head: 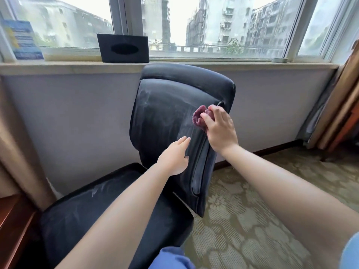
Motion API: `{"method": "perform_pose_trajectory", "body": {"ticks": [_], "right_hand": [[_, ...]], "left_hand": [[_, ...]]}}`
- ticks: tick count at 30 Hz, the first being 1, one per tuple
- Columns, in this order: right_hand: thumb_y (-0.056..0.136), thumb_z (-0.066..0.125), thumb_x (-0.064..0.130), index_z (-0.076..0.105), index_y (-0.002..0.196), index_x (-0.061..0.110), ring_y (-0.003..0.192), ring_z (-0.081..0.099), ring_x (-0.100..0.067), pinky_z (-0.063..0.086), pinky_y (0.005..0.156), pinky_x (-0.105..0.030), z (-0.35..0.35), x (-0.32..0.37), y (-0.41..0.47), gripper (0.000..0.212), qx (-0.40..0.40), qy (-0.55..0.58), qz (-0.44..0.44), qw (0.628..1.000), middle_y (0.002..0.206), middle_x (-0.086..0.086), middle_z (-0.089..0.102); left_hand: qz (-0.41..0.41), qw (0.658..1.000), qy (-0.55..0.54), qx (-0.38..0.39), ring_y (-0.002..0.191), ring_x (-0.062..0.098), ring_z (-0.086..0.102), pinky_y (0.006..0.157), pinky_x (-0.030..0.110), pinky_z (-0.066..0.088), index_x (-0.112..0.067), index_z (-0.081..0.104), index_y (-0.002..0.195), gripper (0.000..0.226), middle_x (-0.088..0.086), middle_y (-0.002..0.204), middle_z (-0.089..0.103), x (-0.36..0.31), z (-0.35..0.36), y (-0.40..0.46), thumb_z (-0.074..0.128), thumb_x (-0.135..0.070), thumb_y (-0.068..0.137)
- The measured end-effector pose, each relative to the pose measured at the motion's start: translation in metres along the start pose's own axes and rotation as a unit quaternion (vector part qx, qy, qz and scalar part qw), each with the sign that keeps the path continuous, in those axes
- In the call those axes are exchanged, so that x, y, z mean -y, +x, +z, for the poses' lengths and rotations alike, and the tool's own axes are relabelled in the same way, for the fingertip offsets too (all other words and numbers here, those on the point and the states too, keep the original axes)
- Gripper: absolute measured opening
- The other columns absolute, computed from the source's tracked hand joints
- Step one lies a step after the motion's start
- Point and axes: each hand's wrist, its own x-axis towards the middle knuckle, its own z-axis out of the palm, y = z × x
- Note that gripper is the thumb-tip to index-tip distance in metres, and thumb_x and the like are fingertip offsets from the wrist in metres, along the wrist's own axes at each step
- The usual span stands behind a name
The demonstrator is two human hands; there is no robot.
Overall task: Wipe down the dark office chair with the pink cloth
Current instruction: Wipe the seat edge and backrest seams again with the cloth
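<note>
The dark office chair (161, 117) stands below the window, its backrest facing me and streaked with pale dust. My right hand (220, 131) grips the bunched pink cloth (200, 117) and holds it against the right side of the backrest, near its edge. My left hand (174, 158) lies flat with straight fingers on the lower backrest, a little left of the side seam. The dusty seat (93, 206) reaches toward me at the lower left, partly hidden by my left forearm.
A black tissue box (123, 47) and a blue card (22, 40) stand on the windowsill behind the chair. A wooden desk edge (11, 226) is at the lower left. Patterned carpet (242, 220) spreads to the right, with wooden furniture (343, 117) at the far right.
</note>
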Motion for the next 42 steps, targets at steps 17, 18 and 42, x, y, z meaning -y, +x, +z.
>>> {"method": "perform_pose_trajectory", "body": {"ticks": [17, 18, 42], "right_hand": [[0.076, 0.060, 0.009, 0.067, 0.115, 0.011, 0.124, 0.051, -0.030, 0.036, 0.106, -0.040, 0.086, -0.032, -0.039, 0.040, 0.083, -0.064, -0.289, 0.952, 0.130, -0.008, 0.058], [0.078, 0.056, 0.006, 0.067, 0.114, 0.009, 0.124, 0.051, -0.032, 0.032, 0.108, -0.041, 0.079, -0.037, -0.016, 0.038, 0.031, -0.064, -0.237, 0.969, 0.129, -0.009, 0.059], [0.078, 0.045, 0.010, 0.066, 0.112, 0.001, 0.113, 0.058, -0.034, 0.030, 0.104, -0.040, 0.078, -0.033, 0.055, 0.041, -0.039, -0.046, -0.120, 0.991, 0.121, -0.016, 0.063]], "left_hand": [[-0.041, 0.999, -0.020, -0.016, 0.144, 0.010, 0.015, 0.111, 0.022, 0.024, -0.017, 0.015, 0.152, 0.073, -0.008, 0.159, 0.010, 0.027, 0.006, 0.044, 0.036, 0.006, 0.086], [-0.047, 0.998, -0.027, -0.020, 0.144, 0.009, 0.015, 0.111, 0.022, 0.025, -0.017, 0.015, 0.152, 0.074, -0.009, 0.159, 0.009, 0.027, 0.005, 0.046, 0.034, 0.008, 0.085], [-0.068, 0.996, -0.053, -0.014, 0.143, 0.009, 0.019, 0.102, 0.027, 0.039, -0.022, 0.007, 0.153, 0.079, -0.017, 0.158, -0.001, 0.030, 0.002, 0.079, 0.036, 0.006, 0.084]]}}
